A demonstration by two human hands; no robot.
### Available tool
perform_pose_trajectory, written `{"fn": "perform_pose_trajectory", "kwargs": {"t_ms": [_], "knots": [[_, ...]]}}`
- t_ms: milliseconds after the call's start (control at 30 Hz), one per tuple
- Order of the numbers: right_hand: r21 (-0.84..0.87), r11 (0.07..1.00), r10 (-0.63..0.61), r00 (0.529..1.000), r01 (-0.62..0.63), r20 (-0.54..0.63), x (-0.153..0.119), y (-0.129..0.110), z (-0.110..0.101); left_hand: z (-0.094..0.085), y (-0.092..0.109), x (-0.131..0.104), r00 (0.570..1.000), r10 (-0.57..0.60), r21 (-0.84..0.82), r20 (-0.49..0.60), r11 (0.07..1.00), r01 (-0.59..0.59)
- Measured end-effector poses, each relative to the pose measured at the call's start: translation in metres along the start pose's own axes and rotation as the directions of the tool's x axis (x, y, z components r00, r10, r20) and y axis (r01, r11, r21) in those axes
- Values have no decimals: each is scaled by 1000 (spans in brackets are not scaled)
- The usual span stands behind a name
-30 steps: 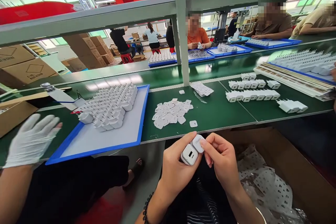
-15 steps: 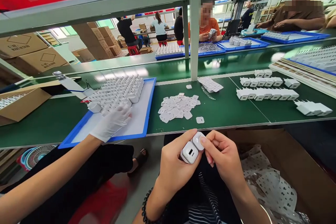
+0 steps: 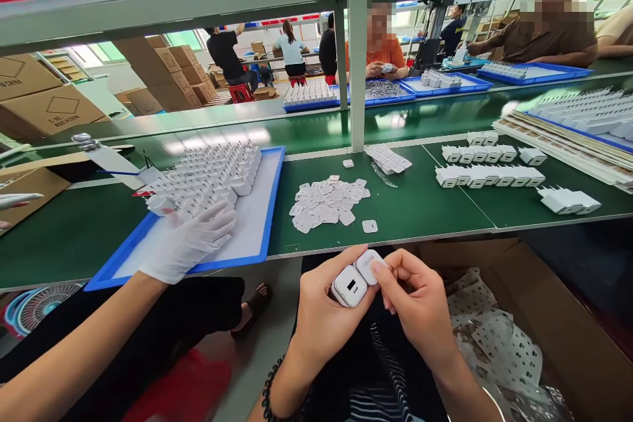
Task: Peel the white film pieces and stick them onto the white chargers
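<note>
- While the left hand (image 3: pixel 321 320) grips a white charger (image 3: pixel 350 286), port end up, the right hand (image 3: pixel 420 300) is in close, thumb on the face of a lettered white piece (image 3: pixel 367 266) just beside it.
- Looks like a press or a smoothing touch at this point, both pieces held above the lap, in front of the desk (image 3: pixel 410 204).
- The right fingers are curled in; whether they pinch the piece from behind, nobody can tell.
- Any next push there calls for a firm left hold and a light, level thumb, so that the face doesn't skew.
- Over to the containers: a blue-rimmed tray (image 3: pixel 275 201) at the left carries crowded rows of plugs (image 3: pixel 217 175), pins up, a co-worker's gloved hand (image 3: pixel 190 244) over its near side.
- Below the edge, an open carton (image 3: pixel 578 343) holds punched sheets (image 3: pixel 519 349) and clear film.
- Across the way, one blue tray (image 3: pixel 395 99) is full of small metal parts.
- Between them, loose: a heap of square covers (image 3: pixel 326 204), one single cover (image 3: pixel 369 226) nearer the edge, and chargers in rows (image 3: pixel 489 176) to the right.
</note>
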State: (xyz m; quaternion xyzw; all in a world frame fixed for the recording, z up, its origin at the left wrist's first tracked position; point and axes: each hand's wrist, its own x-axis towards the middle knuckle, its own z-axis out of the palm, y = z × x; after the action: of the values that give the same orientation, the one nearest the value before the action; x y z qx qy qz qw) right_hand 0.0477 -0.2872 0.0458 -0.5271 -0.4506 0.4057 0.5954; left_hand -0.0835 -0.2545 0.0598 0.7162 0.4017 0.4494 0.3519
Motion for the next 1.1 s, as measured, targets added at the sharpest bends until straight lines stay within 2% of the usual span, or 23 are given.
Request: {"fn": "perform_pose_trajectory", "kwargs": {"t_ms": [167,267,467,700,1100], "knots": [[-96,990,-101,995,100,-14,-1,-3,-1,0,2,-2,1000,11,-8,-9,1000,-11],[-100,988,-120,993,119,-10,-3,-4,-1,1,3,-3,999,33,17,-26,999,-33],[16,998,-63,998,63,12,-6,-5,-3,1,3,-4,988,148,100,-45,985,-143],[90,996,-6,1000,6,9,-8,-13,-6,-1,2,-8,950,312,187,-21,935,-302],[109,992,57,994,-67,92,-6,-18,-14,1,1,-10,927,374,192,-2,910,-366]]}}
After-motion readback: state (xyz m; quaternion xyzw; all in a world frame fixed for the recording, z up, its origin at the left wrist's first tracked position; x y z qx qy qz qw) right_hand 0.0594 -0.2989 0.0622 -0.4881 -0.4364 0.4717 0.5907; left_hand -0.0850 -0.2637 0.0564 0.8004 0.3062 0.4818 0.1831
